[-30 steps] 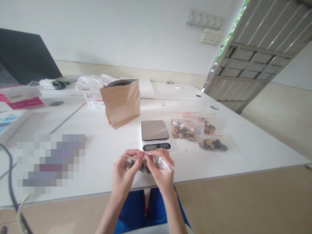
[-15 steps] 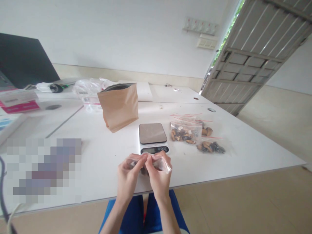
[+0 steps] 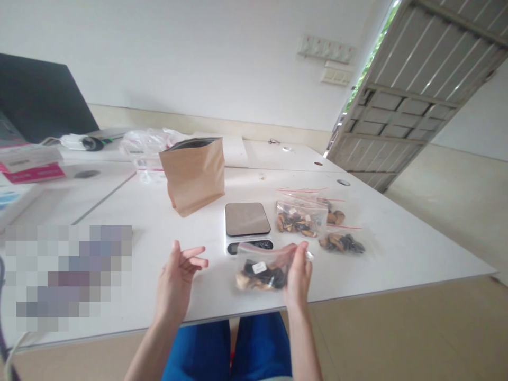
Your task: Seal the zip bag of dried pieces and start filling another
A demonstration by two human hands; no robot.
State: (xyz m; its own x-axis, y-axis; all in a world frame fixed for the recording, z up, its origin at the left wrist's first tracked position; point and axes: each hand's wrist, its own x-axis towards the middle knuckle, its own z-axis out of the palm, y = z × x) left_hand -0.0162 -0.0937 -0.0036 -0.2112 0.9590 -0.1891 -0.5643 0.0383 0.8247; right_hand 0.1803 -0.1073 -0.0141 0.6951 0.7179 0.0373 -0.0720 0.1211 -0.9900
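My right hand pinches the right side of a clear zip bag with dark and tan dried pieces inside and a small white label on its front. The bag hangs just in front of the digital kitchen scale and covers part of its display edge. My left hand is apart from the bag, over the table to its left, fingers spread with nothing in them. Several similar filled zip bags lie to the right of the scale.
A brown kraft paper bag stands upright, its top open, behind and left of the scale. Clear plastic packaging sits beyond it. At the far left are a pink-and-white box and a dark monitor. The table's front edge runs close by my knees.
Both hands were together at the bag's top. The left has let go and moved left; the right has carried the bag slightly right, turning its labelled front into view.
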